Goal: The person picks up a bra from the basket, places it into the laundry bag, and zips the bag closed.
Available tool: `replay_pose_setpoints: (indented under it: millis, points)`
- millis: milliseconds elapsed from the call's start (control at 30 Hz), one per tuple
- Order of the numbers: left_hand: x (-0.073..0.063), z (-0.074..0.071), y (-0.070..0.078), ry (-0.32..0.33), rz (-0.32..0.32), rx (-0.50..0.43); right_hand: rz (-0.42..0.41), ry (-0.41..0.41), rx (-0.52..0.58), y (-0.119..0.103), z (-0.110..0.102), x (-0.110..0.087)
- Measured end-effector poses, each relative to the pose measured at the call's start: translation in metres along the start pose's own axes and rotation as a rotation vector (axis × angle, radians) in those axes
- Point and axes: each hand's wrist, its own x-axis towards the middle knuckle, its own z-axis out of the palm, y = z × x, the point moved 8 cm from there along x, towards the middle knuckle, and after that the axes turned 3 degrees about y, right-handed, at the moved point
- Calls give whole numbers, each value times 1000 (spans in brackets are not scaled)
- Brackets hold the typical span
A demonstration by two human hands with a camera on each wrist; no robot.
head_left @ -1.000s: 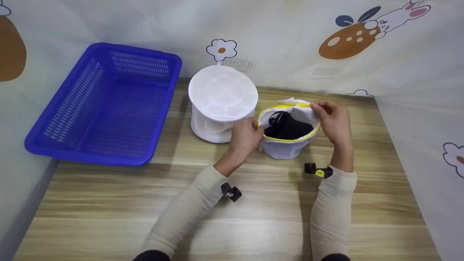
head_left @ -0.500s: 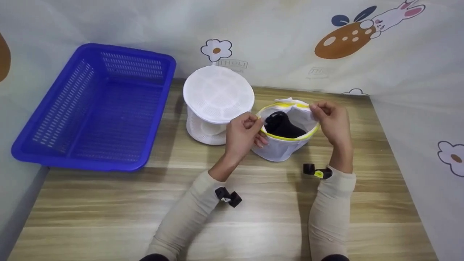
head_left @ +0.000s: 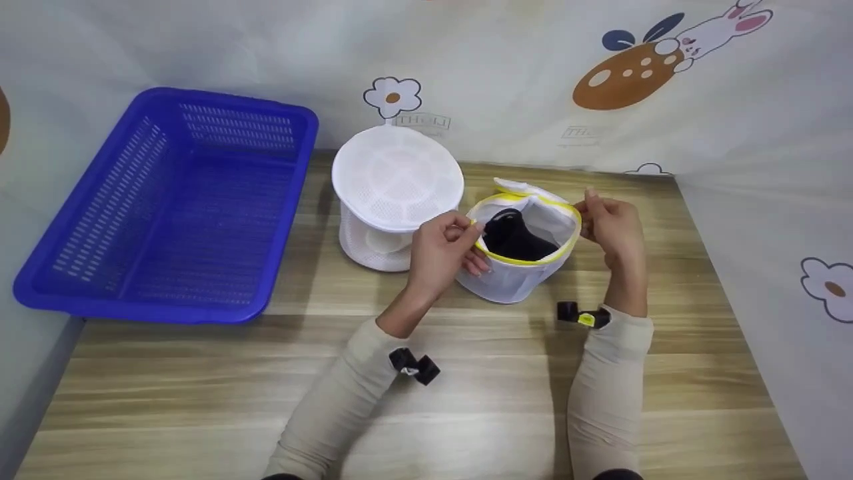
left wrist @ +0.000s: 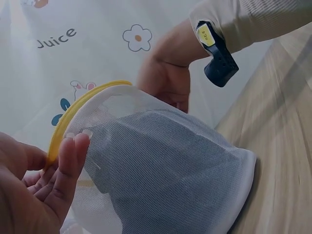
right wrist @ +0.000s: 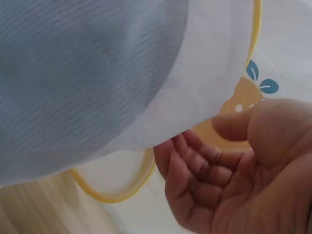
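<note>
A white mesh laundry bag (head_left: 500, 288) with a yellow zipper (head_left: 574, 243) round its mouth stands on the table, lid flap (head_left: 526, 189) tipped to the back. Inside lies a black cloth item (head_left: 514, 239) with a strap-like loop; its exact kind is unclear. My left hand (head_left: 436, 257) pinches the zippered rim at the left, some fingers resting against the mesh (left wrist: 161, 161). My right hand (head_left: 614, 230) is at the right of the rim, thumb raised and apart. In the right wrist view its loosely bent fingers (right wrist: 178, 170) touch the bag's side.
A second white mesh laundry bag (head_left: 398, 177), round and upright, stands just left of my left hand. Further left is a blue plastic basket (head_left: 283, 220) with slotted walls. A patterned cloth wall (head_left: 493, 87) closes off the back of the wooden table (head_left: 493, 407).
My right thumb has come off the rim, which the right hand pinched before. The left hand's grip has shifted, its other fingers spreading along the bag. The whole head view has shifted slightly.
</note>
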Motion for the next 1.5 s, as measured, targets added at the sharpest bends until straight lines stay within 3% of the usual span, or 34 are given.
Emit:
replay_pose_setpoints:
  millis: [167,333,533,867,1067,1200,1500]
  points:
    - [-1,-1,0,-5,0,16,144,9,-6,20,2,7]
    - [-2,-1,0,-5,-4,21,145,19,-112,29,7,13]
    - [-3,2,-2,2,7,44,168,22,-56,36,16,18]
    - [-5,3,-3,13,2,51,150,3,28,29,24,15]
    - [-7,3,0,-6,5,65,40,8,23,12,18,9]
    - [-7,3,-1,-6,-12,56,4,55,24,3,13,7]
    - [-7,2,3,-14,-11,38,-46,113,230,-11,-3,-2]
